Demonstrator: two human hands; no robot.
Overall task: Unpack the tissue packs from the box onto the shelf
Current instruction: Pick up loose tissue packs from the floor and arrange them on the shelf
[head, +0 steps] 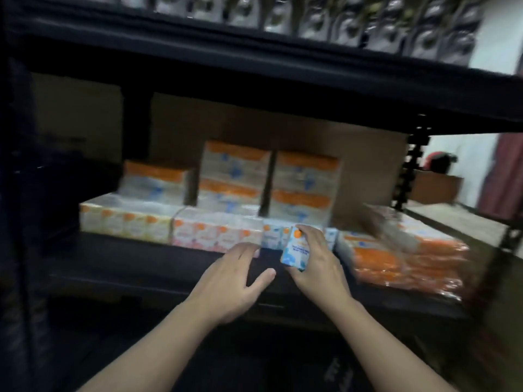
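Note:
My right hand (pixel 317 258) grips a small blue-and-white mini tissue pack (pixel 295 248) with an orange dot, held upright just in front of the row of packs on the dark shelf (pixel 147 261). My left hand (pixel 235 275) hovers open beside it, fingers spread, its fingertips close to a pink pack (pixel 218 233) at the row's front. Yellow packs (pixel 124 220) lie further left and blue packs (pixel 273 232) sit behind the held one. Larger orange-topped bundles (pixel 236 174) are stacked at the back. The box is not in view.
Orange wrapped bundles (pixel 410 258) lie at the shelf's right end, blurred. Cardboard (pixel 368 165) lines the back of the shelf. An upper shelf (pixel 254 60) carries shiny silver pouches (pixel 339 21). A dark upright post (pixel 407 171) stands at the right.

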